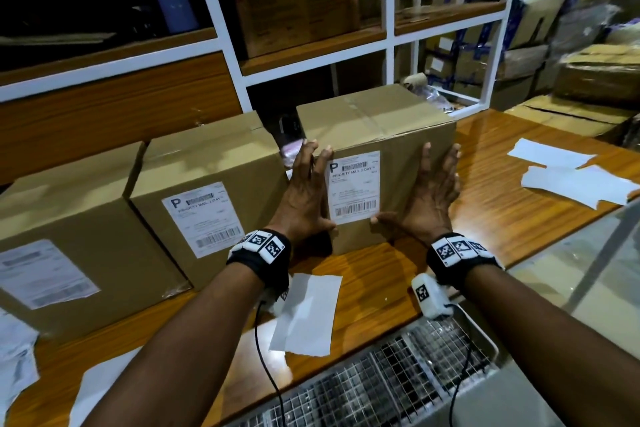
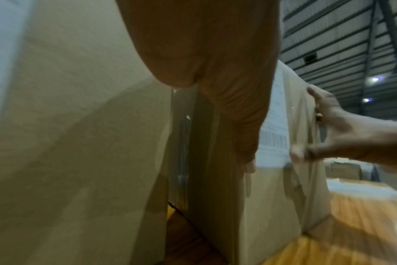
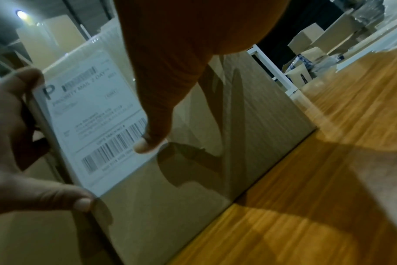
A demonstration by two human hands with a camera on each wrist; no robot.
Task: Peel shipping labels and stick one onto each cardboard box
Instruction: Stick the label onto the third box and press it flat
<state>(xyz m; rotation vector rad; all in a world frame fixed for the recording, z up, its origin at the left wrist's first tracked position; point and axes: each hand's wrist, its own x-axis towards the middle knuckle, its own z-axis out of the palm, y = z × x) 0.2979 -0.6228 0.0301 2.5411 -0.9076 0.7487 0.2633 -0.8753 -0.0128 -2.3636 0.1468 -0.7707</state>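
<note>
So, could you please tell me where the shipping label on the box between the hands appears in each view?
Head: shipping label at centre, between both hands.
Left wrist: right of centre, a blurred strip.
Right wrist: left of centre.
Shared landmark: the right hand's thumb at its lower right corner.

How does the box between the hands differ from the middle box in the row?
The box between the hands stands farther back than the middle box. Both hands, left hand and right hand, press flat against its front; the middle box is untouched. Both are brown, taped, and carry a Priority Mail label.
</note>
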